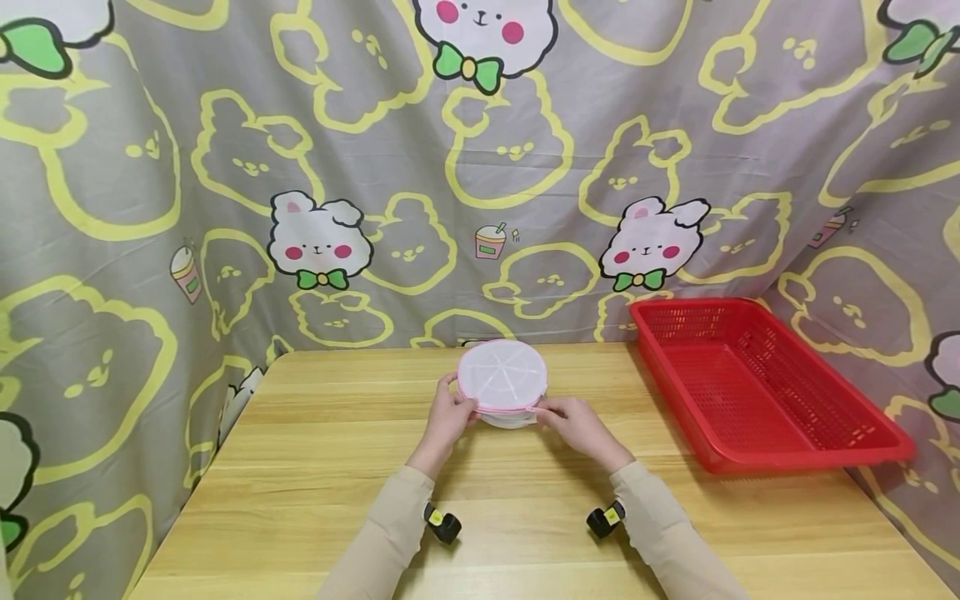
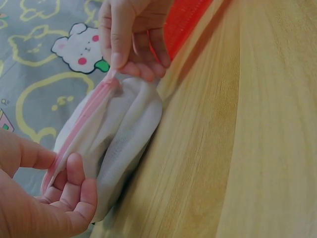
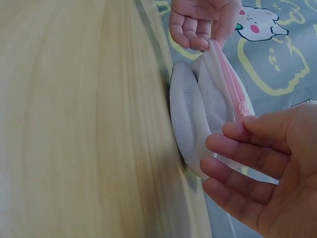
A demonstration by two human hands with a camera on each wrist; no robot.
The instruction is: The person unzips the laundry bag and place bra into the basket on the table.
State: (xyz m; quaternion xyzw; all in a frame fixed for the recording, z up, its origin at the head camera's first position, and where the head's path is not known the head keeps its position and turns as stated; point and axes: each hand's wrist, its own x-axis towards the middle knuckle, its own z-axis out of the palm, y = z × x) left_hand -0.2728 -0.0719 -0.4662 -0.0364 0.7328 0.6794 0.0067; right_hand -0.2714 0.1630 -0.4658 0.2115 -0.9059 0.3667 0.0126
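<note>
A round white mesh zip bag (image 1: 502, 373) with a pink rim sits on the wooden table, its lid marked with white spoke-like lines. My left hand (image 1: 448, 414) pinches the rim at the bag's left side between thumb and fingers. On the opposite side, my right hand (image 1: 583, 427) pinches the pink zipper pull (image 3: 243, 108) between thumb and forefinger, its other fingers spread loosely. Along the rim runs the pink zipper (image 2: 83, 124), closed over the stretch that shows. Soft folds slump in the mesh side (image 3: 188, 109). Whether anything lies inside cannot be made out.
A red plastic basket (image 1: 813, 460) with perforated walls stands at the table's right side. Behind the table (image 1: 337, 467) hangs a grey curtain (image 1: 420, 167) printed with rabbits and yellow outlines, which also runs down both sides.
</note>
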